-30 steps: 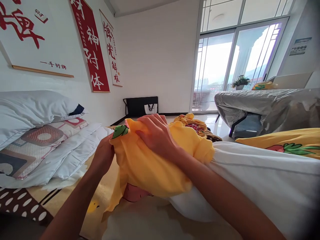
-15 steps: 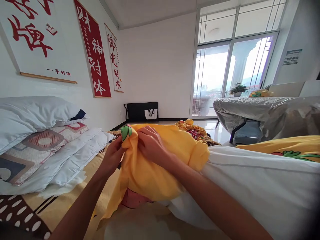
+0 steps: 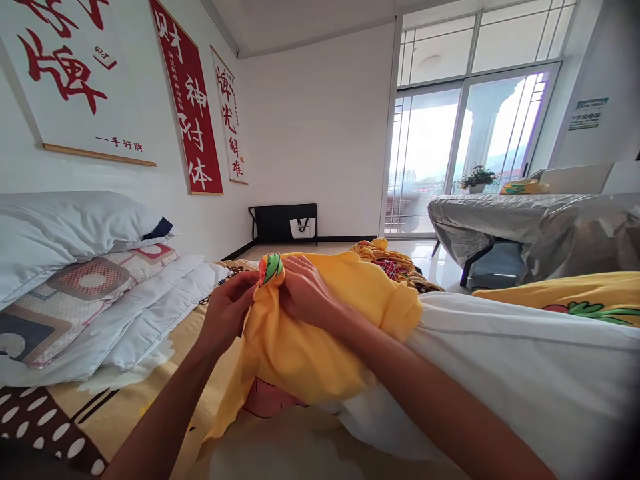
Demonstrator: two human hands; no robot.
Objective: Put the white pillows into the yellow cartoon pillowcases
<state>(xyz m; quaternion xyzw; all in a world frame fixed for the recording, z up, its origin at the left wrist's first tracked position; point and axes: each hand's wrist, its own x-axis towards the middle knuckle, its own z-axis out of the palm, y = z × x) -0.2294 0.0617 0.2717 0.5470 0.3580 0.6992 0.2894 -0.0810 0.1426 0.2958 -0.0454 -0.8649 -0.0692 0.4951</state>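
A yellow duvet cover (image 3: 305,360) with a printed green-and-pink pattern lies bunched in front of me, partly over a white quilt (image 3: 520,373) that spreads to the right. My left hand (image 3: 234,303) is closed, pinching the edge of the cover by a gathered corner with a green leaf print. Beside it my right hand (image 3: 307,290) grips the same gathered cloth from the other side. Its fingertips are hidden in the folds, and so is whatever lies inside the corner.
Pillows (image 3: 75,220) are stacked at the left on the patterned bed sheet (image 3: 150,373). Crumpled yellow bedding (image 3: 385,260) lies past the cover. A plastic-draped table (image 3: 520,213) stands at the right, and a black folded frame (image 3: 275,223) leans by the far wall.
Both hands have shifted slightly right with the gathered corner. The corner has turned over, and its leaf print now sits between the hands.
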